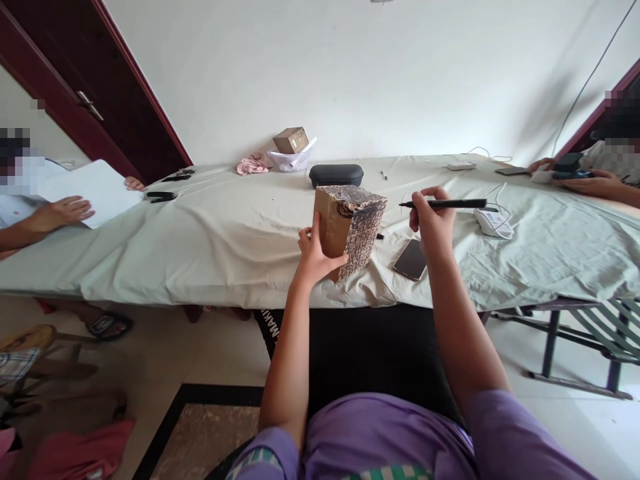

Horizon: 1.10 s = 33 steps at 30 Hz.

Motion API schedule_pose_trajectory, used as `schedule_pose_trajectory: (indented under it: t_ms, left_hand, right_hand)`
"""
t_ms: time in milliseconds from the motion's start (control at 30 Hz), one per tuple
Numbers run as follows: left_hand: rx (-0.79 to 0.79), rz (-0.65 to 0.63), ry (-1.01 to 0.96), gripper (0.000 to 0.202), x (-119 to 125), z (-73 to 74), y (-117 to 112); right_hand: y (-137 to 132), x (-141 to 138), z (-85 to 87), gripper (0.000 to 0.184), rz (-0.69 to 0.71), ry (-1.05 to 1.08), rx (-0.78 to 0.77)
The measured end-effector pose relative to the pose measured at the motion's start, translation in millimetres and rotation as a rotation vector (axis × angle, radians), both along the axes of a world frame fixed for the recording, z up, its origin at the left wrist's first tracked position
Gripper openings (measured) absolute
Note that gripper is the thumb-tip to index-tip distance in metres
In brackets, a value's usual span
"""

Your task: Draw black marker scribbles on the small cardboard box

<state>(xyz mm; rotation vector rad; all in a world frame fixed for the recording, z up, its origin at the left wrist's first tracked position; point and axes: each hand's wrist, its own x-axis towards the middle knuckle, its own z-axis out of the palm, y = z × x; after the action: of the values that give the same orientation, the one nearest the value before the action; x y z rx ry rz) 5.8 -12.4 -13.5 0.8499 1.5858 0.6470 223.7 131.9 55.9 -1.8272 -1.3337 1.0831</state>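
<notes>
A long table runs left to right, covered by a pale grey-green cloth that lies wrinkled and hangs over the near edge. Near the middle of it stands one tall cardboard box, rectangular, tilted slightly, its right face printed with a dark speckled pattern and its left face plain brown. The left hand grasps this box at its near lower left corner, thumb against the plain face and fingers curled under. The right hand is clenched around one slim black pen, held level above the cloth just right of the box, its tip pointing left toward the box.

Behind the box lies one black oval case, smooth and closed. At the far edge a clear plastic tub holds white wrapping, with one small brown carton sitting on top; a crumpled pink cloth lies just left of it. One dark, flat phone rests near the right hand, on the near side. A white boxy device with a thin cable sits further right.

Two other people sit at the table's ends: a hand at the left rests on a white sheet, and hands at the right hold a dark object.
</notes>
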Motion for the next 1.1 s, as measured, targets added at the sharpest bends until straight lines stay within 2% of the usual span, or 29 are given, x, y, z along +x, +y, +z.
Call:
schedule_pose_trajectory:
  t_ms: [133,233,300,467,567,733,800,867,933,1000,1100]
  left_hand:
    - [0.046,0.095,-0.072,0.125,9.8,-25.9,-11.2]
    - [0.101,0.179,-0.137,0.13,18.0,-49.5,-21.6]
    - [0.126,0.22,-0.146,0.128,22.4,-62.5,-27.2]
    - [0.136,0.277,-0.154,0.127,28.0,-78.2,-33.6]
    - [0.147,0.268,-0.115,0.125,29.3,-81.7,-36.0]
    - [0.194,0.3,-0.103,0.119,29.7,-82.6,-38.9]
    - [0.193,0.323,-0.114,0.117,29.5,-80.5,-38.9]
    - [0.172,0.323,-0.099,0.116,29.1,-78.4,-38.8]
    - [0.158,0.317,-0.083,0.116,28.8,-78.1,-39.2]
    - [0.173,0.327,-0.096,0.115,28.6,-80.3,-40.3]
    - [0.217,0.353,-0.134,0.113,29.4,-87.1,-42.7]
  right_hand:
    - [-8.1,45.0,-13.1,0.045,-0.047,0.013,-0.29]
    - [-16.1,69.0,-16.1,0.067,-0.022,0.175,-0.51]
    - [-21.5,80.2,-19.6,0.076,0.006,0.271,-0.576]
    - [-35.7,97.1,-36.8,0.048,-0.074,0.252,-0.651]
    - [-42.2,101.0,-44.3,0.054,-0.072,0.163,-0.665]
    - [-33.7,92.1,-64.3,0.062,0.165,0.026,-0.491]
    - [-24.0,83.4,-80.6,0.06,0.315,-0.116,-0.392]
    - [-14.9,73.8,-99.2,0.057,0.512,-0.354,-0.308]
    - [-9.4,65.7,-116.2,0.059,0.724,-0.607,-0.29]
    - [-9.1,61.3,-129.4,0.062,0.869,-0.75,-0.31]
    - [-16.3,63.6,-140.6,0.06,0.92,-0.775,-0.324]
